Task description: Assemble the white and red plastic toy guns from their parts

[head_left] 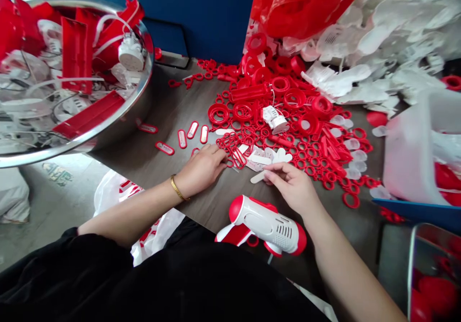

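My right hand pinches a small white oval strip over the dark table. Beside a heap of thin red oval frames rests my left hand, its fingers bent down at the heap's edge; what the fingertips touch is hidden. Several red-rimmed oval labels lie to the left of it. More white oval pieces are scattered between the two hands. Just below my right hand lies a white and red toy blaster.
A metal bowl full of red and white parts stands at the left. Red rings are piled across the table. White parts and a red bag are at the back right, with a translucent bin at the right.
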A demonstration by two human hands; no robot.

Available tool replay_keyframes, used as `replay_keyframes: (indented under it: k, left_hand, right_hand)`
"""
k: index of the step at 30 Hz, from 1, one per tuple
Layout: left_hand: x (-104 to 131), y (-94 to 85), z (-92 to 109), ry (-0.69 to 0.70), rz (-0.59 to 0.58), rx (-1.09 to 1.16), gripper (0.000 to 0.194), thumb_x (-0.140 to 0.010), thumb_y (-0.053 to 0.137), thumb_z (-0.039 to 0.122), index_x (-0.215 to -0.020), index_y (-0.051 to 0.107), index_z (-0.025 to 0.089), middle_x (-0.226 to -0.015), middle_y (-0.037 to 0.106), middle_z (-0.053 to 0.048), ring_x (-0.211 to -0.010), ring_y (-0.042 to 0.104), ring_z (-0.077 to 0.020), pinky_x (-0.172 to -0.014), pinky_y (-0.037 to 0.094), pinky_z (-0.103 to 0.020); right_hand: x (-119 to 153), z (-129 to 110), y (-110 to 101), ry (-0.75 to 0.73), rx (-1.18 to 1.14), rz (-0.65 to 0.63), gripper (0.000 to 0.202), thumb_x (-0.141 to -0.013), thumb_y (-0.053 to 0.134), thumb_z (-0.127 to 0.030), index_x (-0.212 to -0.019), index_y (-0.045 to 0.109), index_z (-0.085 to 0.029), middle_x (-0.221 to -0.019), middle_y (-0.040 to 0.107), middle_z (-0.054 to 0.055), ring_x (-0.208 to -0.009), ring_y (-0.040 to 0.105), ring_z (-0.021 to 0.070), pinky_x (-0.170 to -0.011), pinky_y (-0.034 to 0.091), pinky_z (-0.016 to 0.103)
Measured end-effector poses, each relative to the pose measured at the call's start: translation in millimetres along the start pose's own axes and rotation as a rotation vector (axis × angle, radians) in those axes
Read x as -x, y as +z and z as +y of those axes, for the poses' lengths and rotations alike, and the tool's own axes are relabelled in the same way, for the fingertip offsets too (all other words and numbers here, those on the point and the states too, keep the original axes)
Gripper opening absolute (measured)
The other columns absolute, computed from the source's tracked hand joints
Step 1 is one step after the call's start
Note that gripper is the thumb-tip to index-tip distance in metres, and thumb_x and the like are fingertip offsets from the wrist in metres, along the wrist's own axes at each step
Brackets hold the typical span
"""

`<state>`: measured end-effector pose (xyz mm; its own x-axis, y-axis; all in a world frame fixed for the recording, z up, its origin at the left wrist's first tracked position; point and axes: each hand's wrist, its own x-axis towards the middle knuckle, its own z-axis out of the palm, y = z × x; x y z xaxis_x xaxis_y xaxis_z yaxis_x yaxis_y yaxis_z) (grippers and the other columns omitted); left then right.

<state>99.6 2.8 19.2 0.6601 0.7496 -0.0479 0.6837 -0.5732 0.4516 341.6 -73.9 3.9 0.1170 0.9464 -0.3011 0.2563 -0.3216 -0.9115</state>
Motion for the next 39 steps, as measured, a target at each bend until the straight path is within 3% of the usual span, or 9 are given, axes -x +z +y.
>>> replay_keyframes:
  k: [3,5,9,12,17,21,26,33,39]
  left_hand:
    - [-2.1,-7.3,4.6,-0.035,0.058,0.102,0.012,-0.088,0.055,0.022,-0.079,0.06,0.015,-0.094,0.057,-0.009,-0.091,0.053,-0.0224,-0.084,0.046,-0.039]
    - [-0.3,-10.5,13.4,-0.072,0.09,0.404,0.011,-0.087,0.056,0.024,-0.081,0.058,0.015,-0.094,0.058,-0.007,-0.09,0.055,-0.0204,-0.084,0.047,-0.038]
    - [1.8,-7.7,36.4,-0.235,-0.176,1.378,0.025,-0.087,0.059,0.039,-0.09,0.052,0.016,-0.083,0.063,-0.004,-0.077,0.064,-0.0157,-0.067,0.053,-0.028]
    - [0.8,-2.0,47.4,-0.299,-0.28,1.692,0.035,-0.082,0.067,0.042,-0.1,0.055,0.015,-0.082,0.067,-0.005,-0.075,0.067,-0.0155,-0.065,0.055,-0.027]
    - [3.4,0.4,53.9,-0.192,-0.261,1.463,0.032,-0.087,0.06,0.041,-0.101,0.063,0.012,-0.074,0.068,-0.004,-0.063,0.064,-0.0102,-0.063,0.054,-0.023]
    - [7.9,0.2,53.6,-0.155,-0.171,1.249,0.024,-0.091,0.054,0.033,-0.1,0.061,0.012,-0.08,0.067,-0.004,-0.06,0.061,-0.008,-0.059,0.052,-0.021]
    - [9.8,1.6,41.7,-0.223,-0.113,1.172,0.02,-0.091,0.051,0.033,-0.093,0.055,0.014,-0.078,0.064,-0.002,-0.054,0.054,-0.0061,-0.048,0.043,-0.017]
    - [15.3,-0.8,28.7,-0.261,-0.025,1.076,0.026,-0.094,0.044,0.035,-0.104,0.057,0.015,-0.063,0.044,0.005,-0.05,0.036,-0.0054,-0.046,0.029,-0.017]
    - [32.9,-17.0,6.6,-0.351,0.047,1.007,0.028,-0.091,0.046,0.038,-0.096,0.06,0.014,-0.061,0.044,0.004,-0.05,0.035,-0.0069,-0.046,0.028,-0.019]
  right_hand:
    - [-8.3,-11.9,6.0,-0.055,-0.019,-0.043,0.025,-0.074,0.071,-0.04,-0.089,0.067,-0.021,-0.079,0.071,0.003,-0.07,0.068,0.0181,-0.067,0.058,0.034]
    - [-9.1,-25.8,11.6,-0.173,-0.017,-0.055,0.017,-0.076,0.071,-0.035,-0.086,0.067,-0.022,-0.08,0.071,0.001,-0.071,0.068,0.0165,-0.07,0.057,0.032]
    - [4.1,-51.6,18.0,-0.441,0.066,0.01,0.003,-0.082,0.067,-0.025,-0.085,0.067,-0.024,-0.082,0.067,-0.001,-0.076,0.065,0.0136,-0.071,0.056,0.028]
    - [16.3,-62.0,17.1,-0.516,0.183,0.069,0.004,-0.084,0.065,-0.021,-0.086,0.067,-0.024,-0.084,0.066,-0.001,-0.075,0.065,0.0128,-0.07,0.055,0.027]
    - [24.4,-60.7,13.6,-0.606,0.383,0.118,0.006,-0.085,0.064,-0.022,-0.091,0.066,-0.024,-0.083,0.066,0.0,-0.077,0.064,0.0146,-0.071,0.053,0.028]
    - [19.1,-38.6,5.3,-0.375,0.287,0.041,0.016,-0.084,0.064,-0.035,-0.094,0.063,-0.023,-0.076,0.065,-0.001,-0.067,0.062,0.0149,-0.061,0.051,0.028]
    - [2.4,-26.3,4.9,-0.209,0.661,-0.069,0.011,-0.082,0.062,-0.03,-0.075,0.062,-0.021,-0.073,0.065,0.001,-0.064,0.058,0.016,-0.06,0.043,0.029]
    - [-25.1,-37.0,19.3,-0.252,0.75,-0.013,0.01,-0.079,0.065,-0.03,-0.085,0.061,-0.022,-0.072,0.063,0.001,-0.065,0.058,0.0175,-0.06,0.041,0.029]
    - [-11.4,-19.4,9.3,-0.324,0.646,0.092,0.011,-0.082,0.058,-0.026,-0.089,0.063,-0.02,-0.085,0.061,0.005,-0.069,0.06,0.0171,-0.065,0.047,0.031]
